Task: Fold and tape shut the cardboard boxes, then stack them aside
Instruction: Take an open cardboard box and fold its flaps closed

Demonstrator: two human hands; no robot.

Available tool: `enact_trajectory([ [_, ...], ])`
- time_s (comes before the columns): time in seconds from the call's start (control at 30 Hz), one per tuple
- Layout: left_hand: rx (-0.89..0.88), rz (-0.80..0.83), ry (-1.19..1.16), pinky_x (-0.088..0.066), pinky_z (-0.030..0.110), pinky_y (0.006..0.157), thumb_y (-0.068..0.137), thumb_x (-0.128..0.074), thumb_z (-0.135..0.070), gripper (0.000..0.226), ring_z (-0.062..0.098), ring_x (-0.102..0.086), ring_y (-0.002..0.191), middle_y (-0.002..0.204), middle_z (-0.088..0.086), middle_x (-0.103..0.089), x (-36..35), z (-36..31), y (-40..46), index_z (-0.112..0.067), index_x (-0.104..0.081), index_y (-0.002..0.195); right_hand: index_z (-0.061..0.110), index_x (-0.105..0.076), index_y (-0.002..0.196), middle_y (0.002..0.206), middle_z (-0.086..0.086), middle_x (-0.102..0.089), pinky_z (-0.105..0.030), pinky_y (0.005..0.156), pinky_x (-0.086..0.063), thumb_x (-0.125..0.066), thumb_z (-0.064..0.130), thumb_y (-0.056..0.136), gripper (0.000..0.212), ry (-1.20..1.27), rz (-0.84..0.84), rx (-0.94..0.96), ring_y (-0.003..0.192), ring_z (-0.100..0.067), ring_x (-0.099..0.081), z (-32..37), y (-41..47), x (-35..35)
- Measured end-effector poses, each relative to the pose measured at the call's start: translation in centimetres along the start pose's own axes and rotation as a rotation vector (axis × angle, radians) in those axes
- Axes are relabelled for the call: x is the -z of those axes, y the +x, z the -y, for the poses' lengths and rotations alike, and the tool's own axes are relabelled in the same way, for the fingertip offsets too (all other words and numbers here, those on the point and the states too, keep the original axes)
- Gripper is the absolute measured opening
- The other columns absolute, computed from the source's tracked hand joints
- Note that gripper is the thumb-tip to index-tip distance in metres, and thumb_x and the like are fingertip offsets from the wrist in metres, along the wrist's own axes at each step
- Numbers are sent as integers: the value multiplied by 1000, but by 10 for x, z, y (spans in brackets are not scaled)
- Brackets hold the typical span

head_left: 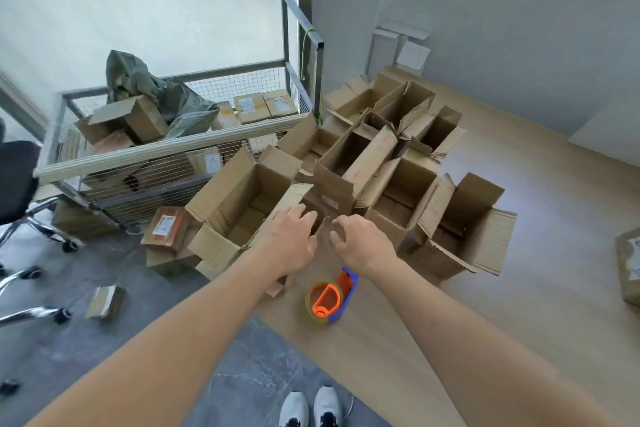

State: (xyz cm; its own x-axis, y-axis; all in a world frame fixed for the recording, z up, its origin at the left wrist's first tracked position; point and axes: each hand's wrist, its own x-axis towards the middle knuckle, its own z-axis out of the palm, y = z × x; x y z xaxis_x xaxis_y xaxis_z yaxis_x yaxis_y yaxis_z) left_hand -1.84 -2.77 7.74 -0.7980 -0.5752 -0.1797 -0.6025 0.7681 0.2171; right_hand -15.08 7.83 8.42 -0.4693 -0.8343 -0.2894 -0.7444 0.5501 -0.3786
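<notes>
Both hands are out over the cluster of open cardboard boxes on the floor. Left hand sits at the right-hand flap of the nearest big open box, fingers bent over the flap edge; whether they actually grip it, can't tell, fingertips are hidden behind the cardboard. Right hand hovers just right of it, fingers loosely curled, holding nothing, tips close to a small flap edge between the two hands. Touching or not: can't tell.

Tape dispenser lies on the wood floor just below the right wrist, apart from both hands: orange core, blue frame, yellowish tape roll.

Counts: roughly seven or eight open boxes in the cluster, flaps overlap so no exact number. All brown corrugated, flaps up or splayed out, none taped. Nearest box is oblong, interior mostly bare.

One sealed parcel with a white label lies left of the near box on other flat cardboard. One small box lies alone on the grey tile. A wire-mesh cart behind holds several more labelled parcels and a grey plastic bag. Office chair base is at far left. Two white shoes show at bottom edge.
</notes>
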Motion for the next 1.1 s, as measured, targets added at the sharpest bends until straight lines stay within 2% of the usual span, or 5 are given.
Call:
enact_trajectory([
  [0.23,78,6,-15,-40,48,109,95,-55,-32,47,30,-48,126,138,8,-51,-31,48,2,-15,-51,138,31,-53,144,157,-5,-38,-48,104,-48,-50,26,100,44,11,112,52,138,-31,-46,12,47,-50],
  [0.4,108,28,-67,-40,51,112,94,-57,-29,58,32,-44,135,147,10,-46,-53,67,9,-16,-43,149,33,-57,140,166,-14,-21,-50,109,-45,-63,15,96,47,-120,125,104,148,-35,-29,6,73,-75],
  [0.57,131,19,-115,-40,47,113,96,-59,-24,61,30,-44,135,154,8,-41,-54,74,6,-18,-38,153,27,-70,102,159,-14,-33,-43,98,-49,-72,16,92,15,-164,104,94,140,-38,-37,-6,78,-93],
  [0.77,100,33,-107,-41,46,111,95,-59,-26,58,31,-45,136,155,11,-40,-45,86,8,-21,-40,149,20,-61,89,154,-12,-34,-48,91,-53,-65,-5,89,25,-92,66,71,149,-49,-22,-8,65,-100],
  [1.1,-99,55,-109,-40,46,112,97,-55,-29,65,32,-44,137,157,10,-37,-23,84,22,-14,-33,157,21,-56,78,120,-4,-48,-37,71,-56,-75,-6,74,33,-146,-259,75,119,-27,-41,11,24,-64],
])
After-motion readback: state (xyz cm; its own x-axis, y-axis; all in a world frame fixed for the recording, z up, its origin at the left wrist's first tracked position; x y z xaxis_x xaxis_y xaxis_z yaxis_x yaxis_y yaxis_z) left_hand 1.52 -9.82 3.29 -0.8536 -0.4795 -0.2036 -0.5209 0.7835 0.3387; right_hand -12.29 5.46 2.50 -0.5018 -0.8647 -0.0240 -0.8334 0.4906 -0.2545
